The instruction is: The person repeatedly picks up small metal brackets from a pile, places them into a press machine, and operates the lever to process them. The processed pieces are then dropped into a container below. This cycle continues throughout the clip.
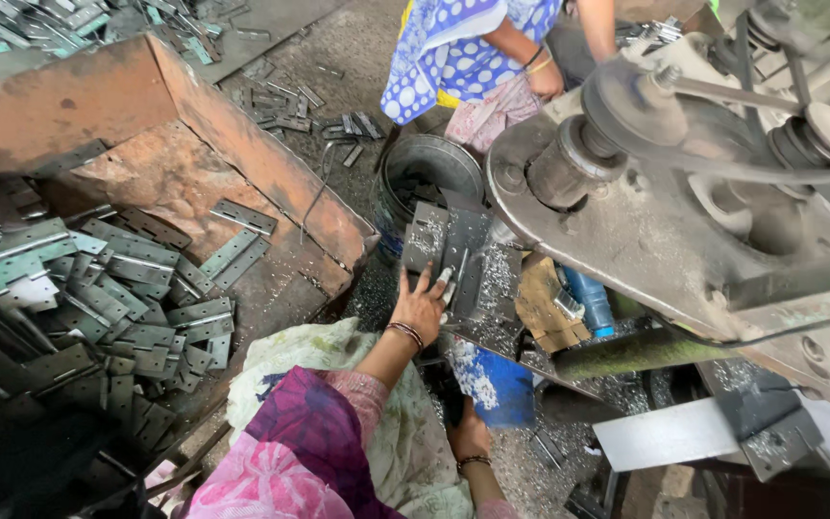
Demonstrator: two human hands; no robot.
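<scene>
The flat grey steel hinge plate on the press bed under the left hand, whose grip lies flat and open on it, looks stiff, light, sharp-edged, best pinched by its long edges; the right hand, low, cannot be told.

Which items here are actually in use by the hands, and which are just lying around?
In use:
- left hand, flat on the metal work plate
- metal hinge piece under its fingers
- right hand, low beside the blue container

Lying about:
- pile of hinge plates in the rusty tray
- steel bucket
- blue bottle
- scattered scrap strips
- another person behind
</scene>
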